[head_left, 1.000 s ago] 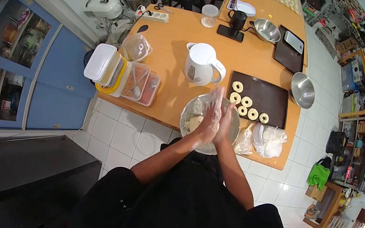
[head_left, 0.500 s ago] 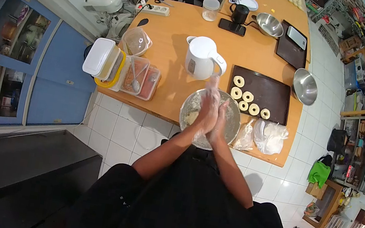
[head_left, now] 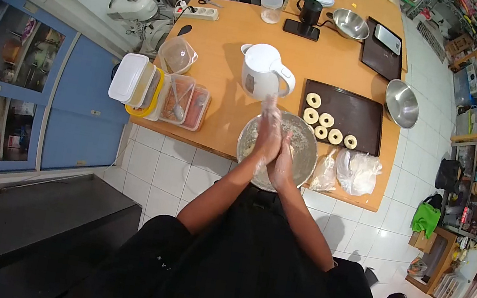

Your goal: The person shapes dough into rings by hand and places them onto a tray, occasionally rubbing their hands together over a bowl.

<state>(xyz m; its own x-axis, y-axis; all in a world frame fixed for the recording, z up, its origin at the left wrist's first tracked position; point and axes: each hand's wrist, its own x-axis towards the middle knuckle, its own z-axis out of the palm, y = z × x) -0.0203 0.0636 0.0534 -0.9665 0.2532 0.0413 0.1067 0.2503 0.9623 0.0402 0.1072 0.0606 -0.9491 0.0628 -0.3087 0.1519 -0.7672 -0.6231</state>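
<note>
My left hand and my right hand are pressed palm to palm over a metal mixing bowl. Flour coats both, most thickly on the left fingers, which stretch out straight and flat. The right hand's fingers also look extended, though the left hand partly covers them. Whatever may lie between the palms is hidden. Flour dusts the bowl's inside wall, and a pale lump of dough shows partly at its left side. Right of the bowl, a dark baking tray carries several dough rings.
A white electric kettle stands behind the bowl. Plastic tubs crowd the table's left edge. Plastic bags lie at the front right, below the tray. One steel bowl sits at the right edge; another steel bowl is farther back.
My hands stay together over the bowl; the left has slid slightly down and left against the right. The whole view has shifted a little.
</note>
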